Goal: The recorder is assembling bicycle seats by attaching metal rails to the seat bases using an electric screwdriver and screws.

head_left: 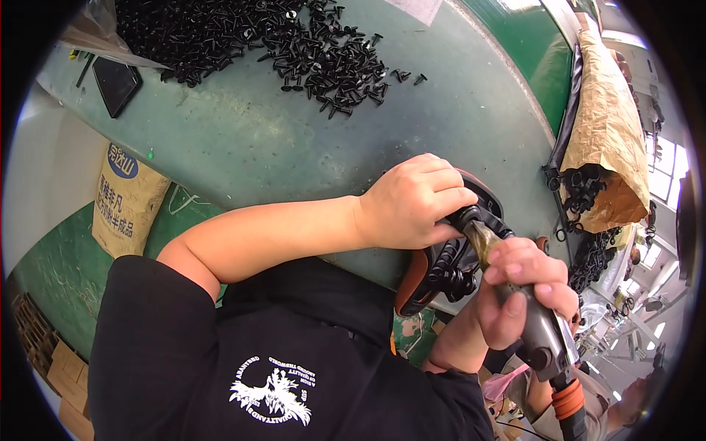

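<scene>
A grey power screwdriver [540, 334] is being gripped in the closed right hand [518, 290], its tip being pressed into a black-and-orange part [448, 253] at the green table [257, 140] edge. That part is being clasped by the left hand [412, 202]. Black screws [294, 44] are being left heaped farther back.

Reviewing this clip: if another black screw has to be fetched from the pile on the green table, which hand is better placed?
Probably the left hand. It only steadies the black part at the table edge, on the side toward the screws. The right hand is wrapped around the grey power driver.
</scene>
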`<state>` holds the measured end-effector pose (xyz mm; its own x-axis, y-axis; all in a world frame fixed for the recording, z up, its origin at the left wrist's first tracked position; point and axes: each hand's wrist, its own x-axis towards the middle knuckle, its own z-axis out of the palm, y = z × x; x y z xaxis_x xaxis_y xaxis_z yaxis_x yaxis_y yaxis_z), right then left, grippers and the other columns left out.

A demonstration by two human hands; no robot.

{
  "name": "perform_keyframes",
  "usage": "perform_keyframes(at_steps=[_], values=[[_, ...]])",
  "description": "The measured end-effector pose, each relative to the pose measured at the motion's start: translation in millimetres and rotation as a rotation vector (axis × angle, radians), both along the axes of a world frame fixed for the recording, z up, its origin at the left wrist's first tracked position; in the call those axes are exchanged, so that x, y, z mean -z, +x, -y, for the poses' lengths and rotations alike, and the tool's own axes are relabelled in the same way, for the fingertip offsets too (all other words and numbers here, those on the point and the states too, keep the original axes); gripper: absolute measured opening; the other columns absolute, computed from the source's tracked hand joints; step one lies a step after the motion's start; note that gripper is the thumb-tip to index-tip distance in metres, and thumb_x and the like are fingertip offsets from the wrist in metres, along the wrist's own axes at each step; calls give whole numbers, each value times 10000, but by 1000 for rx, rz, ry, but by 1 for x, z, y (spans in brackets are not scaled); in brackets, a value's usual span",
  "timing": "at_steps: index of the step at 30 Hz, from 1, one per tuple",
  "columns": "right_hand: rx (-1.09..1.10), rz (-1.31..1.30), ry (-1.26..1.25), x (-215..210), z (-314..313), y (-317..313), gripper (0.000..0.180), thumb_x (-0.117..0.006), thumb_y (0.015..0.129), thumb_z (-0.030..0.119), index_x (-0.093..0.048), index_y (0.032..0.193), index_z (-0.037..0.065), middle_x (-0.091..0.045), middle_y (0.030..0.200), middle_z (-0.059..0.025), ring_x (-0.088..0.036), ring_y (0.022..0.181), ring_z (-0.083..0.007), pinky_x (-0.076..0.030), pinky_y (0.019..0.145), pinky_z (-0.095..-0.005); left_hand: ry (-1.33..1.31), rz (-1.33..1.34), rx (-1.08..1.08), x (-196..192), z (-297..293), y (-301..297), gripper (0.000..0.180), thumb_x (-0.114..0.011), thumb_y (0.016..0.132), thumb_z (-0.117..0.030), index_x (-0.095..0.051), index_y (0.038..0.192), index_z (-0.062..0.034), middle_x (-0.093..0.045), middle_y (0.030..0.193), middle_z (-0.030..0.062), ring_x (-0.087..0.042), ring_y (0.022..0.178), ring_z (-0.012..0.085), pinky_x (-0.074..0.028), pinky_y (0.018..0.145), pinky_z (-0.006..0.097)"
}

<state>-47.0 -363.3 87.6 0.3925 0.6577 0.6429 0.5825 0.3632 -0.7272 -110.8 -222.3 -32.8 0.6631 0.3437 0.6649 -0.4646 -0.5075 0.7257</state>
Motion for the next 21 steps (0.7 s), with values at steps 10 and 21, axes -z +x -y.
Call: perform_keyframes(at_steps=[10, 21], values=[[35, -180, -90, -3, -12, 7, 466, -624, 916, 25, -477, 1357, -7, -576, 1318, -393, -653, 734, -251, -563, 763, -460, 12, -43, 22, -6, -6, -3, 500, -922, 658, -182, -721, 1094, -44, -694, 1015, 115, -692, 956, 327, -561, 853, 440], [129, -354, 287, -40, 64, -21, 308, -681, 907, 70, -492, 1150, 66, -633, 1053, -174, -633, 639, -199, -561, 634, -378, 486, -359, -282, -33, -78, 28, 231, -817, 862, -169, -736, 1021, -22, -694, 1002, 135, -646, 962, 358, -539, 859, 451]])
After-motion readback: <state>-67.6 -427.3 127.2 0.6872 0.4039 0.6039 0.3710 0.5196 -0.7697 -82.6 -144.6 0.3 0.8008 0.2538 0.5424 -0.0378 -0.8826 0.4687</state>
